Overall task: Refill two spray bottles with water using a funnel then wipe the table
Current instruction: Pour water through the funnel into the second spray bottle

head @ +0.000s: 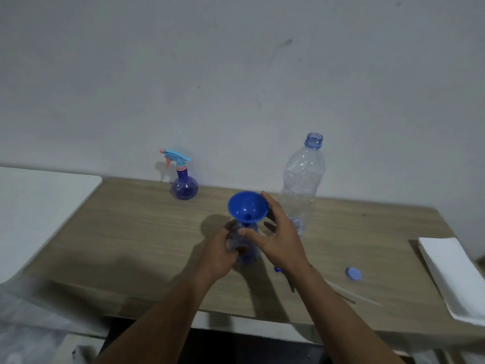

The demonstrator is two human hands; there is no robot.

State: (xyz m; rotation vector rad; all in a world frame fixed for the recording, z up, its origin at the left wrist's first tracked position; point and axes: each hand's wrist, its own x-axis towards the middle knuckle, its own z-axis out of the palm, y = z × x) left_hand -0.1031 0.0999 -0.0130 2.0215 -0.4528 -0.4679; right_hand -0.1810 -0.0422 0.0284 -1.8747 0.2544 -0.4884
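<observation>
A blue funnel (248, 206) stands in the neck of an uncapped blue spray bottle (245, 254) at the table's middle. My left hand (219, 254) grips that bottle's round body. My right hand (275, 235) has a fingertip on the funnel's right rim and its thumb by the bottle's neck, the fingers spread. A second spray bottle (183, 183) with a light blue and pink trigger head stands at the back by the wall. A tall clear plastic water bottle (300, 185), cap off, stands to the right of the funnel.
A blue bottle cap (354, 273) lies on the wooden table (136, 232) at right. A removed sprayer with its thin tube (349, 292) lies partly under my right forearm. A folded white cloth (454, 274) sits at the right edge. A white surface (39, 206) adjoins on the left.
</observation>
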